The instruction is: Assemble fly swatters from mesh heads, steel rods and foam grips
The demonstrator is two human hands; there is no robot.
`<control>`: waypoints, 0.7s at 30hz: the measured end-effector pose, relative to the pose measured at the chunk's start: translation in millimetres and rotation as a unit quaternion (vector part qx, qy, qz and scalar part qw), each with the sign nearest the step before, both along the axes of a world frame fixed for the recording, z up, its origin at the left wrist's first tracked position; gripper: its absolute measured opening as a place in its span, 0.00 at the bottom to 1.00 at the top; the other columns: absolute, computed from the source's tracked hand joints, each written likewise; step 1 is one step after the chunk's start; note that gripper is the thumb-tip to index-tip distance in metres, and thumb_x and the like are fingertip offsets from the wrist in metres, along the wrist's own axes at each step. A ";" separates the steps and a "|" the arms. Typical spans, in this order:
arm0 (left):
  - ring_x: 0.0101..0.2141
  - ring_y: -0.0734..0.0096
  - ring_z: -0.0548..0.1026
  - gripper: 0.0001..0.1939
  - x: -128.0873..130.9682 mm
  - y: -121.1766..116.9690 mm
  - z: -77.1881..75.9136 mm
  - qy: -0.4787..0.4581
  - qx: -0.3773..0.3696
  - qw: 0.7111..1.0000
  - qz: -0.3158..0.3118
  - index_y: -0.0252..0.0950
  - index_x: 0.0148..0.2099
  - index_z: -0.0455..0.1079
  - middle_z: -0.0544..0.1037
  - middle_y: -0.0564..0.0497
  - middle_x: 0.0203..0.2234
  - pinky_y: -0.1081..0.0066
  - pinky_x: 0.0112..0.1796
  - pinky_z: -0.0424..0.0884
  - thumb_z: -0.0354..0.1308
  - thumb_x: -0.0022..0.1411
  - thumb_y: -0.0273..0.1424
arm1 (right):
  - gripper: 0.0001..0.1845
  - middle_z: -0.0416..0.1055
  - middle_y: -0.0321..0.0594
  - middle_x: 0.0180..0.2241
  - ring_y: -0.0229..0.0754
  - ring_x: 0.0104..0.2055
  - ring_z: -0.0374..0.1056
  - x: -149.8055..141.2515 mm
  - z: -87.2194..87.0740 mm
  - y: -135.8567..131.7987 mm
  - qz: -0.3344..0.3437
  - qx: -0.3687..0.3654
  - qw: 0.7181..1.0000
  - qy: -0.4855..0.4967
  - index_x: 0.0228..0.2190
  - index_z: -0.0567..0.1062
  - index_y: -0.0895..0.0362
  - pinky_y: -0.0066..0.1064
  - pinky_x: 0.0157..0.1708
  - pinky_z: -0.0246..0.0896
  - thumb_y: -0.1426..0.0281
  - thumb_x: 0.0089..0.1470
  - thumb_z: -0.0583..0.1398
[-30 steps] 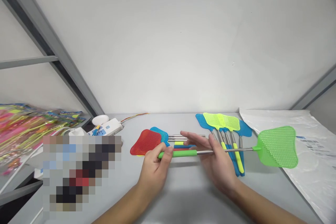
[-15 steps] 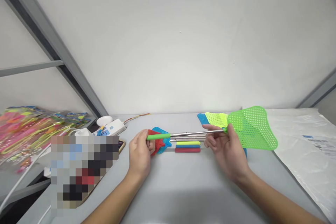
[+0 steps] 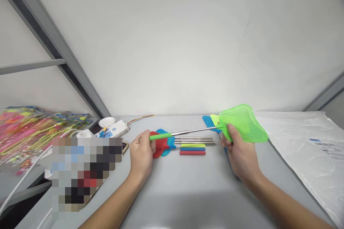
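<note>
A green fly swatter (image 3: 243, 121) with a metal telescopic rod is held up between both hands. My left hand (image 3: 141, 154) is closed round its green handle end. At the other end, my right hand (image 3: 239, 154) pinches the perforated head near its neck, thumb on top. Below the rod lie several metal rods (image 3: 196, 140) side by side. Yellow, blue and red handle grips (image 3: 192, 152) rest in front of them. Red (image 3: 159, 145) and blue swatter heads (image 3: 171, 139) overlap beside my left hand. Behind the green head, blue (image 3: 207, 120) and yellow swatter heads (image 3: 214, 118) show partly.
Bagged colourful items (image 3: 34, 128) lie on the left with a white power strip (image 3: 118, 129), cables and a phone (image 3: 125, 147) near a blurred-out patch. A white plastic sheet or bag (image 3: 301, 143) covers the table's right side. A white wall (image 3: 172, 50) stands behind.
The green swatter's head has moved left, closer to my left hand, and the visible rod looks shorter. My right hand's fingers have closed on the head's neck; my left keeps the handle.
</note>
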State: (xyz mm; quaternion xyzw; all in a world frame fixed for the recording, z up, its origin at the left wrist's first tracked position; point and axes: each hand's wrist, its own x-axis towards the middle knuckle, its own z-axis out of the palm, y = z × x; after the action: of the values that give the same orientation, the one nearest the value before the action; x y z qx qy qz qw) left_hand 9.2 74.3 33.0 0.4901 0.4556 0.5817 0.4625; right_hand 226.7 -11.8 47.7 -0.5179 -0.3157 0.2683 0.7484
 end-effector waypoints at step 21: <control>0.19 0.77 0.52 0.21 8.2 -38.5 -12.3 0.423 0.221 0.803 -0.356 0.37 0.24 0.50 0.52 0.59 0.17 0.71 0.24 0.47 0.50 0.66 0.41 | 0.19 0.63 0.31 0.23 0.33 0.23 0.59 -30.1 -13.9 -5.8 0.256 -0.100 0.961 -0.016 0.34 0.70 0.56 0.28 0.26 0.56 0.52 0.58 0.56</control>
State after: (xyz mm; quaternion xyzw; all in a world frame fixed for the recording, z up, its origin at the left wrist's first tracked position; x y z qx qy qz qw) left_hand 17.4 35.8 20.6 0.9045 0.2584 0.1960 0.2771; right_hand 196.6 -17.6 33.7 -0.4956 -0.4214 0.4731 0.5941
